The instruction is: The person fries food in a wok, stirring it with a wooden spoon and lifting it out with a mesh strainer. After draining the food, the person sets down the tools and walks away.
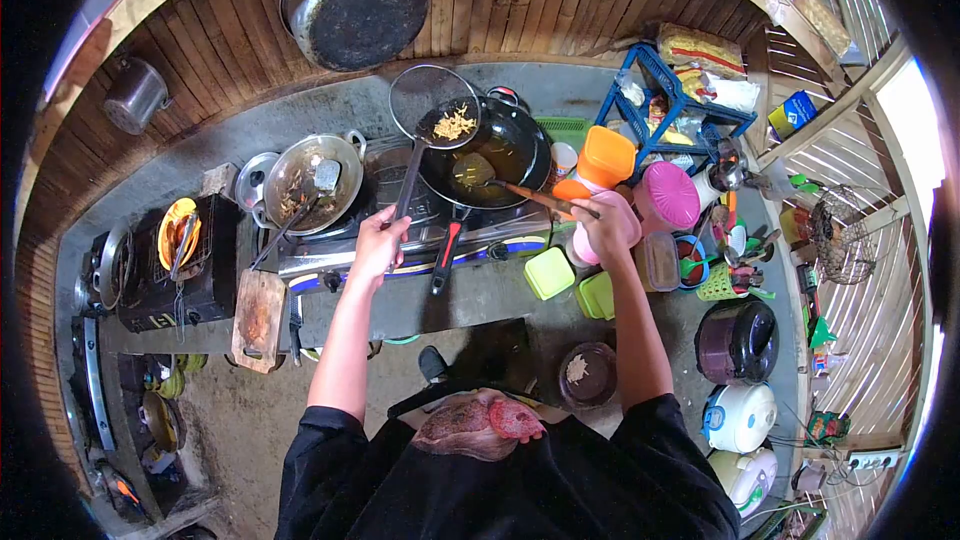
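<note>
My left hand [380, 243] is closed around the handle of a round mesh strainer [420, 108]. Its basket hangs over the back left rim of a black frying pan [520, 155], with some golden fried pieces [455, 124] inside. My right hand [606, 228] grips the wooden handle of a spatula [535, 196]. The spatula's broad head dips into the dark oil in the pan, where a few small bits show. The pan sits on a gas stove [400, 225], its black and red handle pointing towards me.
Left on the stove stands a second wok [318, 185] with a turner in it. A cutting board [260, 315] and a knife [296, 325] lie at the counter's front edge. Plastic containers [668, 195] crowd the right side, near a blue rack [690, 110]. A bowl [587, 390] sits lower right.
</note>
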`<act>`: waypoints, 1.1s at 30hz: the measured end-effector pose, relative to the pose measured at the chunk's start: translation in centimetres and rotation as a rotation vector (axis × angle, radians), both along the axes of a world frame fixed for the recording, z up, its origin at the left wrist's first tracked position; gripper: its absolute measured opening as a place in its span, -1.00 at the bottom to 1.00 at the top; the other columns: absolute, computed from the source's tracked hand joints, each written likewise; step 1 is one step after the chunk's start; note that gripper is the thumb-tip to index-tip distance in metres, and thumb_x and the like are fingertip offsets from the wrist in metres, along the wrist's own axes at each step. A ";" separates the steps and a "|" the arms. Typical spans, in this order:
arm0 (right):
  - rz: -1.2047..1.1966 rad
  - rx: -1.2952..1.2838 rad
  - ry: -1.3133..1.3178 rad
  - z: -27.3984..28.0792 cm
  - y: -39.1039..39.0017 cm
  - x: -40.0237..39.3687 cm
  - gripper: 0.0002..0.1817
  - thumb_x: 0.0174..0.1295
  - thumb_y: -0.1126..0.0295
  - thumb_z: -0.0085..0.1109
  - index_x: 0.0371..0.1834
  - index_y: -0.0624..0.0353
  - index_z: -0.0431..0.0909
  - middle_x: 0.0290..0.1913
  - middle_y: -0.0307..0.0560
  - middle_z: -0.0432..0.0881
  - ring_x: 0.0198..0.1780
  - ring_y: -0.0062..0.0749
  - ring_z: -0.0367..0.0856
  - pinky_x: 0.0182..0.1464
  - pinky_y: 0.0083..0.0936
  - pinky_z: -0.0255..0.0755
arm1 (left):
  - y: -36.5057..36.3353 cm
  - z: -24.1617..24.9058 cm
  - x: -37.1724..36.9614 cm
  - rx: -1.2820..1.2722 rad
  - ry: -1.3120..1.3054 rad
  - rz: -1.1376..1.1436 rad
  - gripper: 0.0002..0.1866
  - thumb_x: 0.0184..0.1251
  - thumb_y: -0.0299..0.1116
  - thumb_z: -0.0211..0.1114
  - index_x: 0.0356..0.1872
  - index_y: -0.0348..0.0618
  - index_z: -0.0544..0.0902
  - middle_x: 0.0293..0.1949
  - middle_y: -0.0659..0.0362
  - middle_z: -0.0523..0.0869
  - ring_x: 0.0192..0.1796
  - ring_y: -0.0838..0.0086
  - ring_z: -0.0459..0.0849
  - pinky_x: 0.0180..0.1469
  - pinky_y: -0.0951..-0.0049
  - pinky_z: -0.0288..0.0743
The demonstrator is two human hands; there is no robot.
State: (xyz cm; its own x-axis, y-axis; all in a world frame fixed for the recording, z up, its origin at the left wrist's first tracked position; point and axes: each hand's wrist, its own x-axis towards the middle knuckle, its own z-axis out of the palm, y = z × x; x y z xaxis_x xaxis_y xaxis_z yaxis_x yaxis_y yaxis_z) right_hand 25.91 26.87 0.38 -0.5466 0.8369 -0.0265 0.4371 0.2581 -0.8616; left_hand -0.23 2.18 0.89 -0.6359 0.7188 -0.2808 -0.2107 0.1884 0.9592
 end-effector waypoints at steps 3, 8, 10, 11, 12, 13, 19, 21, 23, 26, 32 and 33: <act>0.052 0.279 0.060 3.0 -0.5 0.1 -0.70 0.16 0.33 0.18 -0.13 0.31 0.60 -0.42 -0.01 0.67 -0.38 -0.46 0.60 -0.27 -0.56 0.41 | 0.0 -0.2 0.0 -0.026 0.017 -0.009 -0.63 0.28 -0.39 0.16 0.12 -0.15 0.50 -0.61 0.32 0.43 -0.77 0.69 0.31 -0.77 0.64 0.14; -0.025 0.294 0.070 3.7 0.0 0.0 -0.69 0.12 0.31 0.20 -0.15 0.29 0.61 -0.43 0.05 0.66 -0.40 -0.36 0.62 -0.29 -0.51 0.43 | 0.1 -0.6 -0.3 -0.039 0.045 -0.015 -0.58 0.26 -0.41 0.18 0.16 -0.19 0.45 -0.63 0.30 0.45 -0.78 0.66 0.35 -0.77 0.62 0.17; -0.051 0.307 0.076 4.6 -1.0 -0.6 -0.68 0.14 0.30 0.18 -0.10 0.27 0.59 -0.37 0.06 0.66 -0.35 -0.25 0.63 -0.22 -0.48 0.44 | 0.1 -0.5 -0.2 -0.033 0.038 -0.022 -0.57 0.26 -0.41 0.18 0.17 -0.19 0.45 -0.63 0.30 0.45 -0.78 0.66 0.35 -0.77 0.62 0.17; -0.051 0.306 0.076 4.9 -1.5 -1.1 -0.68 0.14 0.30 0.18 -0.10 0.27 0.59 -0.37 0.06 0.66 -0.35 -0.25 0.63 -0.22 -0.48 0.44 | 0.2 -0.4 -0.1 -0.027 0.031 -0.028 -0.56 0.26 -0.41 0.18 0.18 -0.20 0.44 -0.63 0.30 0.45 -0.78 0.67 0.35 -0.77 0.62 0.17; -0.037 0.460 0.029 5.1 -2.1 -1.5 -0.68 0.14 0.32 0.17 -0.07 0.24 0.57 -0.35 0.04 0.64 -0.31 -0.21 0.61 -0.21 -0.44 0.43 | 0.2 -0.4 0.0 -0.027 0.031 -0.028 -0.56 0.26 -0.41 0.18 0.18 -0.20 0.44 -0.63 0.30 0.45 -0.78 0.67 0.35 -0.77 0.62 0.17; -0.022 0.613 -0.018 5.2 -2.6 -1.9 -0.68 0.13 0.34 0.17 -0.05 0.22 0.56 -0.33 0.03 0.62 -0.28 -0.17 0.58 -0.19 -0.40 0.42 | 0.3 -0.3 0.1 -0.019 0.019 -0.035 -0.56 0.26 -0.41 0.18 0.18 -0.20 0.44 -0.62 0.30 0.45 -0.78 0.67 0.35 -0.78 0.62 0.16; 0.087 1.039 -0.053 4.4 -4.0 -2.8 -0.67 0.06 0.43 0.20 -0.04 0.11 0.58 -0.42 -0.05 0.43 -0.30 -0.15 0.43 -0.25 -0.27 0.36 | 0.3 0.1 0.4 -0.016 -0.010 -0.047 -0.56 0.25 -0.40 0.19 0.18 -0.20 0.44 -0.60 0.30 0.45 -0.77 0.67 0.34 -0.77 0.63 0.16; 0.101 1.064 -0.094 4.3 -4.2 -2.7 -0.66 0.06 0.43 0.20 -0.04 0.10 0.58 -0.43 -0.06 0.42 -0.32 -0.16 0.42 -0.25 -0.28 0.36 | 0.3 0.1 0.3 -0.009 -0.026 -0.052 -0.55 0.25 -0.42 0.18 0.19 -0.20 0.43 -0.60 0.29 0.46 -0.78 0.66 0.35 -0.79 0.62 0.15; 0.083 1.100 -0.066 4.1 -4.2 -2.6 -0.66 0.07 0.43 0.20 -0.04 0.11 0.58 -0.44 -0.07 0.39 -0.34 -0.17 0.39 -0.27 -0.29 0.35 | 0.2 0.1 0.2 -0.014 -0.031 -0.061 -0.54 0.25 -0.42 0.18 0.20 -0.19 0.42 -0.60 0.30 0.46 -0.79 0.66 0.35 -0.79 0.62 0.15; 0.065 1.040 -0.085 3.5 -3.8 -2.2 -0.66 0.07 0.43 0.19 -0.02 0.12 0.57 -0.40 -0.04 0.44 -0.29 -0.14 0.42 -0.25 -0.27 0.35 | 0.2 -0.5 -0.1 -0.004 -0.024 -0.048 -0.54 0.25 -0.42 0.18 0.20 -0.19 0.42 -0.60 0.30 0.46 -0.79 0.66 0.34 -0.80 0.62 0.15; -0.141 0.858 -0.054 2.0 -2.8 -1.3 -0.67 0.05 0.46 0.19 -0.05 0.19 0.57 -0.24 0.05 0.58 -0.17 -0.12 0.49 -0.10 -0.27 0.34 | 0.0 -0.3 0.1 0.001 -0.005 -0.015 -0.56 0.25 -0.42 0.18 0.18 -0.20 0.44 -0.61 0.30 0.45 -0.80 0.66 0.33 -0.80 0.61 0.15; -0.141 0.857 -0.056 1.9 -2.7 -1.0 -0.67 0.05 0.46 0.19 -0.05 0.19 0.57 -0.24 0.05 0.58 -0.17 -0.12 0.49 -0.10 -0.27 0.34 | 0.0 -0.3 0.1 0.000 -0.006 -0.015 -0.56 0.25 -0.42 0.18 0.18 -0.20 0.44 -0.61 0.30 0.45 -0.80 0.66 0.33 -0.80 0.61 0.15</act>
State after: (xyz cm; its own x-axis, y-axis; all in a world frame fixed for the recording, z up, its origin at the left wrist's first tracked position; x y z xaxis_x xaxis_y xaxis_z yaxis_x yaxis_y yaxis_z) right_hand 24.86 24.19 2.27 -0.4535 0.6407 0.6196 0.5495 0.7483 -0.3716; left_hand -0.09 2.14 0.63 -0.6230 0.7285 -0.2848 -0.2139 0.1916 0.9579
